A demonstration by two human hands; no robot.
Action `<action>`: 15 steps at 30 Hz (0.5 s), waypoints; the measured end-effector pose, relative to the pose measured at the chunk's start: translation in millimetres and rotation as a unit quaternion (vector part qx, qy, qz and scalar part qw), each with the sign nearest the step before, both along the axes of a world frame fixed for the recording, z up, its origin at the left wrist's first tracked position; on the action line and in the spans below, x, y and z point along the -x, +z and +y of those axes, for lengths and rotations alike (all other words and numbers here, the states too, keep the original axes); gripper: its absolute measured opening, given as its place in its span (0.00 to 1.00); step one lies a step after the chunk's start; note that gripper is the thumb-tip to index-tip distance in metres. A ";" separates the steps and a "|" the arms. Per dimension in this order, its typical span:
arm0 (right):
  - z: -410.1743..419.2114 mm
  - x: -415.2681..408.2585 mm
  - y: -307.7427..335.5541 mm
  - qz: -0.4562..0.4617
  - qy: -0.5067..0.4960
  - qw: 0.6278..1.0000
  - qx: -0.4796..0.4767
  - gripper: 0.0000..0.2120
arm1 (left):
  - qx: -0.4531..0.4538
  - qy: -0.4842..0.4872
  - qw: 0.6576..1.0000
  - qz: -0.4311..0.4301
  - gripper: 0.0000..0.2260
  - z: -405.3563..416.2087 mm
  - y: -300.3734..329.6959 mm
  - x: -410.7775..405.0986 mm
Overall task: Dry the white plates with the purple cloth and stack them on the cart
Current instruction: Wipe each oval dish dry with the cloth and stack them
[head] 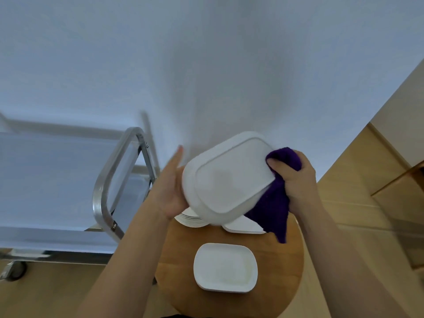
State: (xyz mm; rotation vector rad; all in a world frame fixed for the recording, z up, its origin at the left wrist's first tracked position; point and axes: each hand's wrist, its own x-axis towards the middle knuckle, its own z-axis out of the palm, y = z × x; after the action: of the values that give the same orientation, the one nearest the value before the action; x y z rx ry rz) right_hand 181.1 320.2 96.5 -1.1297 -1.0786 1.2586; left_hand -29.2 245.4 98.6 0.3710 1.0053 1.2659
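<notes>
I hold a white rectangular plate tilted in the air above the round wooden table, its underside facing me. My left hand supports its left edge with fingers stretched upward. My right hand grips the purple cloth and presses it around the plate's right edge; the cloth's tail hangs down. On the table lie another white rectangular plate, a stack of round white plates and a further white plate, both partly hidden by the held plate.
A metal cart with a curved steel handle stands to the left, its top shelf bare. A white wall rises behind. Wooden cabinets run along the right.
</notes>
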 end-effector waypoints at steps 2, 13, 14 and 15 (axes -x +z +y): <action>-5.3 3.1 -10.9 0.045 -0.077 0.996 0.019 0.14 | -0.072 0.077 0.990 -0.094 0.32 -3.8 -12.0 -8.1; -11.5 -15.1 -29.6 -0.229 0.045 0.972 -0.033 0.19 | -0.129 0.002 0.954 0.270 0.35 -11.5 -28.2 -5.8; -8.8 -17.3 -25.0 -0.280 0.090 0.954 -0.056 0.24 | -0.138 -0.023 0.943 0.301 0.36 -11.2 -24.7 -1.0; -6.1 -18.1 -19.1 -0.325 0.135 0.933 -0.076 0.28 | -0.144 -0.058 0.928 0.339 0.36 -11.4 -20.7 2.1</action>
State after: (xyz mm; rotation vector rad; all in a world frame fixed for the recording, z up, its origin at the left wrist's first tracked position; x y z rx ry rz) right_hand 199.1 314.1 77.4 -1.3480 -1.8454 0.9934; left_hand -31.3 234.0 77.9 1.1375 1.3469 1.1980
